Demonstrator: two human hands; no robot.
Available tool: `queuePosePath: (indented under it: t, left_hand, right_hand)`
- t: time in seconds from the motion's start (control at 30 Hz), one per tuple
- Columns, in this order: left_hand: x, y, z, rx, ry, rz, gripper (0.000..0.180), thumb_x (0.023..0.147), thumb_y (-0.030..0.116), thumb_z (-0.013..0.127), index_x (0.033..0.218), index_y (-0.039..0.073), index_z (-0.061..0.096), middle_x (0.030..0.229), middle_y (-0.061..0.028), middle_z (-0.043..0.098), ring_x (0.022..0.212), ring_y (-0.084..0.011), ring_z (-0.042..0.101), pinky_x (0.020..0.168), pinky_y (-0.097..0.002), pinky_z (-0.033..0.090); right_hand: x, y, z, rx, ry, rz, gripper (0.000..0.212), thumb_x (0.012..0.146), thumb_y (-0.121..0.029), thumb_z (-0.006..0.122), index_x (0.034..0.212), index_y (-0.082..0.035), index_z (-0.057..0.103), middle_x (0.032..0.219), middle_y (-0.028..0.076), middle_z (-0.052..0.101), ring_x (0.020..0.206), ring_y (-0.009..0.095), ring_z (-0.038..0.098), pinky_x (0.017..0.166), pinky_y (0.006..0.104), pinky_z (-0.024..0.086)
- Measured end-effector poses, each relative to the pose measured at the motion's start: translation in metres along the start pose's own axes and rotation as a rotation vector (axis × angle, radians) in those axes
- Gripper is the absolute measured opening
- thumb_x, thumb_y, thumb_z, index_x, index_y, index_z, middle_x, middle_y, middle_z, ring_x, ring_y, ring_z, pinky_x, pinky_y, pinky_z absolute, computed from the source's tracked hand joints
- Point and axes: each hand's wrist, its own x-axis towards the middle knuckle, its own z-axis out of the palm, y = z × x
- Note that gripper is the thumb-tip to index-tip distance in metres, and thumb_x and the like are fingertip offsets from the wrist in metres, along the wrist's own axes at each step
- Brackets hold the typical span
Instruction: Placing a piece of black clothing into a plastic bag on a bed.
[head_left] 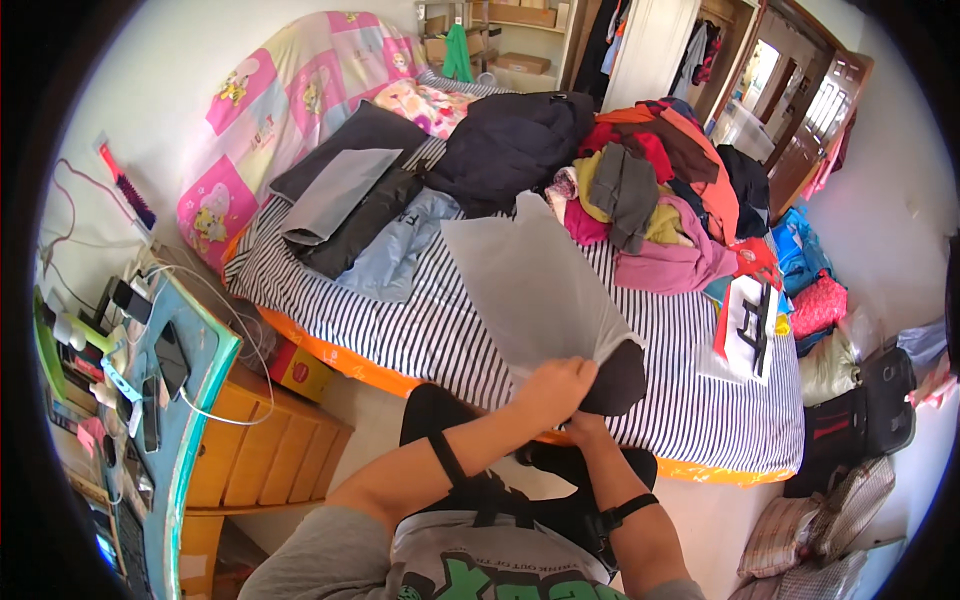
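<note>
Frosted bag (535,285), lengthwise diagonal, far end left

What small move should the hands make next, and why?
Probably ease the dark bundle farther into the frosted bag: it shows at the bag's near end, while the rest of the bag looks pale, and the left hand and right hand are both close by.

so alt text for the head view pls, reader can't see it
A person's left hand grips a frosted plastic bag with dark cloth at its near end, the right hand close by, over a striped bed. Heaped colourful clothes lie beyond to the right; a cluttered desk stands left.
</note>
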Motion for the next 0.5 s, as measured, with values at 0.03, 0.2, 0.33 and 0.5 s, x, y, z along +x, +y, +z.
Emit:
queuePosePath:
  t: [0.03, 0.2, 0.33, 0.5]
  left_hand:
    - [0.001, 0.009, 0.001, -0.001, 0.002, 0.001, 0.012, 0.08, 0.008, 0.058, 0.087, 0.003, 0.051, 0.077, -0.0147, 0.06, 0.069, -0.0353, 0.065, 0.062, -0.044, 0.052]
    - [-0.011, 0.033, 0.011, 0.069, -0.077, 0.181, 0.02, 0.075, 0.013, 0.062, 0.09, 0.004, 0.052, 0.077, -0.0106, 0.06, 0.072, -0.028, 0.065, 0.066, -0.0375, 0.052]
    - [-0.014, 0.048, 0.006, 0.087, -0.159, 0.2, 0.017, 0.077, 0.012, 0.061, 0.091, 0.004, 0.055, 0.077, -0.0096, 0.061, 0.072, -0.0272, 0.066, 0.067, -0.0364, 0.052]
    - [-0.013, 0.056, 0.007, 0.077, -0.166, 0.194, 0.013, 0.08, 0.013, 0.06, 0.089, 0.005, 0.056, 0.078, -0.0096, 0.061, 0.073, -0.0267, 0.067, 0.069, -0.0363, 0.053]
  right_hand:
    - [0.002, 0.007, -0.009, -0.047, -0.004, -0.022, 0.044, 0.098, -0.035, 0.058, 0.136, -0.016, 0.05, 0.134, 0.005, 0.057, 0.125, 0.023, 0.054, 0.102, 0.0425, 0.047]
    - [-0.002, -0.007, 0.006, 0.061, 0.036, 0.101, 0.044, 0.097, -0.035, 0.059, 0.136, -0.016, 0.05, 0.134, 0.005, 0.057, 0.125, 0.023, 0.054, 0.102, 0.0429, 0.048]
    - [-0.002, -0.016, 0.012, 0.132, 0.039, 0.167, 0.044, 0.097, -0.035, 0.059, 0.136, -0.017, 0.05, 0.134, 0.005, 0.057, 0.124, 0.024, 0.054, 0.102, 0.0433, 0.048]
    - [0.003, -0.025, 0.012, 0.156, 0.049, 0.193, 0.044, 0.097, -0.034, 0.059, 0.136, -0.017, 0.05, 0.134, 0.005, 0.057, 0.124, 0.024, 0.055, 0.101, 0.0437, 0.048]
